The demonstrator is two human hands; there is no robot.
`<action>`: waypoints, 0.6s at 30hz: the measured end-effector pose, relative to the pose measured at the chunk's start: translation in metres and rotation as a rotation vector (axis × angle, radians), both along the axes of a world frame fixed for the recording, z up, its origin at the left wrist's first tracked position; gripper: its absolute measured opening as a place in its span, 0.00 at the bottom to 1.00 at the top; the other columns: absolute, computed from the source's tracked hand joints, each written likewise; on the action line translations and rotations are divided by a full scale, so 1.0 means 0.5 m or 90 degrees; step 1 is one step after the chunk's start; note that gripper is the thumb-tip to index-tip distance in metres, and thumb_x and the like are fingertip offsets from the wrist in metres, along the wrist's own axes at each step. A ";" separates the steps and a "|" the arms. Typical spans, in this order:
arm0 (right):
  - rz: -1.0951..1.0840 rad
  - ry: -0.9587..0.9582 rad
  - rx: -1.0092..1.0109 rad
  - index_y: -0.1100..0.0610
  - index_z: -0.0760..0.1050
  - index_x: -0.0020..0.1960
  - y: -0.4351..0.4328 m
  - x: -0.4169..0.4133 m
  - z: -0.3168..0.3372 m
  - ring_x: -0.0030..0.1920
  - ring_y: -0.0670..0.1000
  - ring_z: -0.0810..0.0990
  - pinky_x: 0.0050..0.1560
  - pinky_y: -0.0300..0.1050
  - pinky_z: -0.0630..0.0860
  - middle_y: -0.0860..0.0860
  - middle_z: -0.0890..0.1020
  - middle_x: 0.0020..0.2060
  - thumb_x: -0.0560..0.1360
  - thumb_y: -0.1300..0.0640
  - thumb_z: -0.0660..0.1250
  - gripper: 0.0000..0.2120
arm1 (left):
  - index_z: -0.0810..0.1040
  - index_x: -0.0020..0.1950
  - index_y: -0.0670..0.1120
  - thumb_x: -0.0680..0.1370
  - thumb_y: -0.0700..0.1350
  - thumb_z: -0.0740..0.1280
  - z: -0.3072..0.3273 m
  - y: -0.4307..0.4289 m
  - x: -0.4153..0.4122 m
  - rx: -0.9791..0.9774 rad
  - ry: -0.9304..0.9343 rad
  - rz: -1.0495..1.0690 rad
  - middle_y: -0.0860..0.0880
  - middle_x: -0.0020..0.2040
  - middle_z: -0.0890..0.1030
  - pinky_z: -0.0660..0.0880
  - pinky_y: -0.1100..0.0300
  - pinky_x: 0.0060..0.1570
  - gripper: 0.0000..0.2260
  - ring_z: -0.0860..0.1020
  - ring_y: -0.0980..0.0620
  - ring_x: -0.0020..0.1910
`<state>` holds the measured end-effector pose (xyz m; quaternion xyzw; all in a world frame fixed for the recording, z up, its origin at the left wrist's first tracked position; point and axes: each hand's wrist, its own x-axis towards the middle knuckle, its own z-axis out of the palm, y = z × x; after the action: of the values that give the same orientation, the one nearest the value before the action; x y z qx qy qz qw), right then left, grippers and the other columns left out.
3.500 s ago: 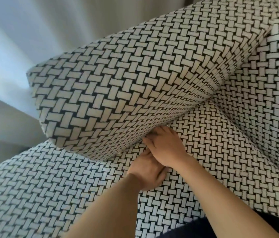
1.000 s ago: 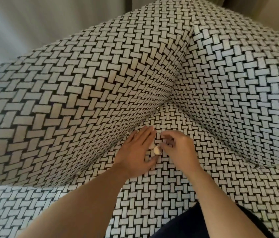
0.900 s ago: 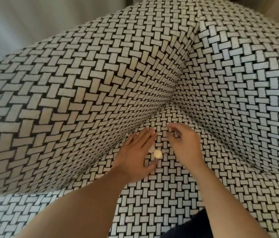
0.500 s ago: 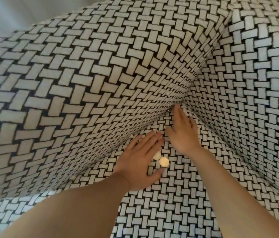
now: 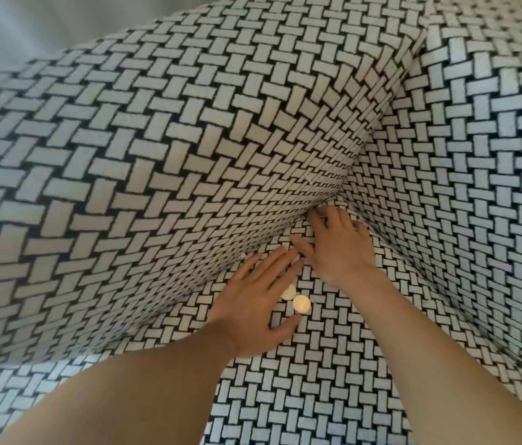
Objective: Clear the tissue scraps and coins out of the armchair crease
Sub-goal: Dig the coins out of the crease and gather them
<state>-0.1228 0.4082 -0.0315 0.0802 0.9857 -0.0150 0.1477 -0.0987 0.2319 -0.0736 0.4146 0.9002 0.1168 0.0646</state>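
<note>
left hand [image 5: 256, 311] flat on seat [image 5: 317, 396], fingers straight, holding nothing; coins [image 5: 301, 305] just beside index finger. right hand [image 5: 338, 244] released, fingertips at crease [image 5: 325, 202].

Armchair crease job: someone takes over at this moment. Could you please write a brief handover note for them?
Left hand: flat and open on the seat cushion, beside the two coins, one partly under its fingers.
Right hand: fingertips pushed into the crease below the armrest; whether they pinch anything is hidden.
Done: two coins lie out on the seat cushion.
To do: collect those coins and search the crease; no tissue scrap is recognisable.
</note>
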 end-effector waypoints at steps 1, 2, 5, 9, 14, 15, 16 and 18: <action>0.005 -0.003 -0.008 0.53 0.51 0.77 0.001 0.001 0.000 0.75 0.53 0.50 0.73 0.53 0.53 0.51 0.55 0.75 0.78 0.36 0.43 0.33 | 0.48 0.78 0.50 0.77 0.63 0.51 0.000 0.000 0.000 0.002 -0.001 -0.001 0.51 0.78 0.49 0.45 0.52 0.73 0.33 0.46 0.55 0.77; 0.008 -0.008 -0.017 0.54 0.50 0.77 0.000 0.004 -0.001 0.76 0.52 0.46 0.74 0.53 0.51 0.50 0.53 0.76 0.79 0.37 0.43 0.32 | 0.48 0.78 0.49 0.77 0.63 0.51 0.001 0.000 -0.001 0.003 -0.001 -0.002 0.51 0.78 0.49 0.45 0.52 0.73 0.33 0.46 0.55 0.77; 0.012 -0.035 -0.047 0.55 0.46 0.78 0.001 0.006 -0.003 0.76 0.50 0.38 0.75 0.52 0.44 0.48 0.46 0.77 0.80 0.39 0.42 0.32 | 0.50 0.78 0.49 0.77 0.63 0.52 0.003 0.000 -0.001 0.001 0.001 -0.002 0.51 0.78 0.50 0.46 0.53 0.73 0.33 0.47 0.55 0.76; 0.033 -0.012 -0.100 0.57 0.53 0.76 0.012 -0.001 0.006 0.76 0.51 0.50 0.75 0.50 0.49 0.52 0.57 0.76 0.81 0.43 0.49 0.29 | 0.52 0.77 0.48 0.77 0.62 0.52 0.005 0.000 -0.001 0.002 0.005 -0.002 0.51 0.78 0.52 0.46 0.53 0.73 0.32 0.48 0.55 0.76; 0.101 0.031 -0.174 0.54 0.54 0.76 0.032 0.043 0.009 0.73 0.50 0.58 0.74 0.48 0.52 0.50 0.61 0.73 0.81 0.51 0.53 0.24 | 0.49 0.78 0.49 0.77 0.63 0.50 0.004 -0.001 -0.001 -0.004 0.004 -0.002 0.51 0.78 0.50 0.45 0.53 0.73 0.33 0.47 0.55 0.76; 0.113 0.023 -0.183 0.54 0.52 0.76 0.035 0.056 0.011 0.74 0.49 0.57 0.75 0.48 0.51 0.49 0.59 0.74 0.81 0.52 0.53 0.25 | 0.47 0.78 0.49 0.77 0.63 0.50 0.004 -0.001 0.000 -0.004 0.005 -0.002 0.51 0.78 0.49 0.44 0.53 0.73 0.33 0.46 0.55 0.76; 0.126 0.015 -0.186 0.53 0.51 0.77 0.037 0.070 0.013 0.74 0.49 0.55 0.75 0.47 0.50 0.48 0.57 0.75 0.81 0.54 0.53 0.25 | 0.46 0.78 0.49 0.77 0.63 0.49 0.004 -0.001 0.000 -0.004 0.004 0.000 0.51 0.78 0.48 0.44 0.53 0.73 0.33 0.45 0.55 0.76; 0.150 -0.002 -0.192 0.53 0.50 0.77 0.039 0.101 0.017 0.75 0.47 0.51 0.76 0.45 0.46 0.47 0.54 0.76 0.82 0.55 0.53 0.25 | 0.44 0.78 0.48 0.77 0.63 0.48 0.004 -0.002 0.001 -0.008 0.003 0.002 0.51 0.78 0.46 0.43 0.53 0.73 0.34 0.44 0.55 0.76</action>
<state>-0.0725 0.4278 -0.0229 -0.0589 0.9747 -0.1447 0.1600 -0.0983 0.2311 -0.0715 0.4128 0.9017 0.1107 0.0650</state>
